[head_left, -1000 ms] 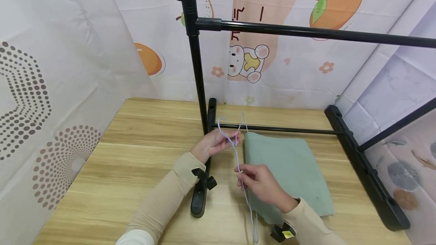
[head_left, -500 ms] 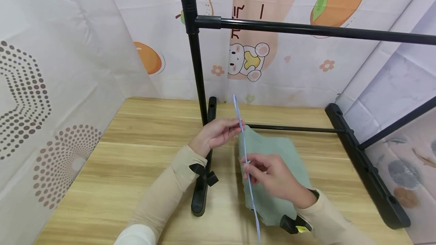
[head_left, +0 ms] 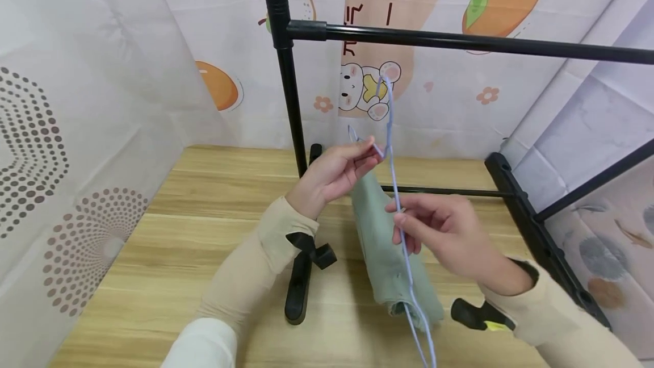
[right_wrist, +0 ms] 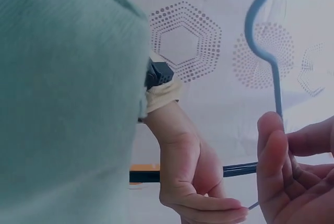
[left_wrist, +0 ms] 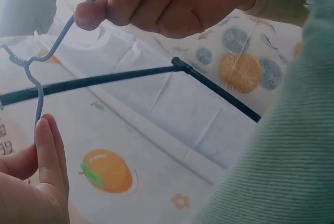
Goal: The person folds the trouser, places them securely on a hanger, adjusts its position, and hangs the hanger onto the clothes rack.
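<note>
A thin lilac-blue wire clothes hanger [head_left: 392,169] is held up in front of me, its hook towards the far left. My left hand [head_left: 339,178] pinches the wire at the hook, which the left wrist view shows close up. Farther down, my right hand [head_left: 444,231] pinches one shoulder of the hanger between thumb and fingers. A sage-green folded cloth [head_left: 383,249] hangs over the hanger's lower bar, below both hands; what kind of item it is cannot be made out. In the right wrist view the cloth [right_wrist: 68,104] fills the left side.
A black garment rack stands on the wooden table [head_left: 204,231], its top rail [head_left: 434,37] running rightward above my hands. The left upright [head_left: 291,107] is just beyond my left forearm. Another foot [head_left: 516,203] lies to the right. Printed curtains [head_left: 434,118] close off the back.
The hanger has turned and risen, and both hands have gone up with it; the right hand has also moved rightward. The cloth now shows more edge-on.
</note>
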A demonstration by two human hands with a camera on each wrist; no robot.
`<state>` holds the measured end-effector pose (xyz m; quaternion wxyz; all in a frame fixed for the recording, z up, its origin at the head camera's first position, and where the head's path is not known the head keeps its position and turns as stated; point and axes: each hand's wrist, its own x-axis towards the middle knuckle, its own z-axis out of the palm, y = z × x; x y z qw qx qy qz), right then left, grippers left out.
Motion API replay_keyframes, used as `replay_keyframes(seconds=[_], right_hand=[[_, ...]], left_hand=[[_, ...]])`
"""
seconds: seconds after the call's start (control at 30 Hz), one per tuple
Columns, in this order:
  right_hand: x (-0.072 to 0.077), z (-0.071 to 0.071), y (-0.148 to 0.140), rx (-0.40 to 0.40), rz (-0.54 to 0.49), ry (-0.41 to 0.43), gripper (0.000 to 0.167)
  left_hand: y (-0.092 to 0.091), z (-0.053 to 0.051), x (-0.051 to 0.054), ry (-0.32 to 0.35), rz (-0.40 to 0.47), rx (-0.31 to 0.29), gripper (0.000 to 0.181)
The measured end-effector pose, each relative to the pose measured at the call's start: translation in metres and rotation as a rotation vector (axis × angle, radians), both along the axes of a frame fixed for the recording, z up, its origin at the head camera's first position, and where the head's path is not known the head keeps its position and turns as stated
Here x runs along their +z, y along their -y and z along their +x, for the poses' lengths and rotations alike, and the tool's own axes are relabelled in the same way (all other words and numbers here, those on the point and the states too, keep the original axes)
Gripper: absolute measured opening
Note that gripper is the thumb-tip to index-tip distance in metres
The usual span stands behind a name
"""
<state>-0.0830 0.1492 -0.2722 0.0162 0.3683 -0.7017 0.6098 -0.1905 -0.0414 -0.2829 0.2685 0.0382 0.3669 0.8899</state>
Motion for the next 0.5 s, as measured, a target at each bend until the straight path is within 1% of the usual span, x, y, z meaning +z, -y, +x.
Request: replay_keyframes(seconds=[0.03,0.13,0.2,0.3,0.4,0.5], right_hand=[[0.005,-0.001,-0.002,-0.003,-0.006,-0.007,0.020],[0.020,-0.002,-0.010,-0.036,0.021,-0.010,0.027],[0.029,-0.003,-0.015,-0.059,0.051,-0.003,0.027],[0.042,-0.005,-0.023,-0.082,0.116,-0.015,0.025],[0.052,-0.008,-0.030,-0.107,0.189,-0.033,0.025],[0.061,-0.013,-0.038,-0.171,0.289,-0.053,0.023]], left_hand=[[-0.002,0.000,0.005,0.002,0.005,0.014,0.034],[-0.008,-0.001,0.019,0.017,0.021,0.055,0.030],[-0.012,-0.001,0.027,0.029,0.034,0.077,0.028],[-0.016,-0.001,0.036,0.037,0.053,0.107,0.026],[-0.020,-0.001,0.044,0.010,0.067,0.142,0.026],[-0.024,-0.002,0.050,-0.030,0.069,0.187,0.024]])
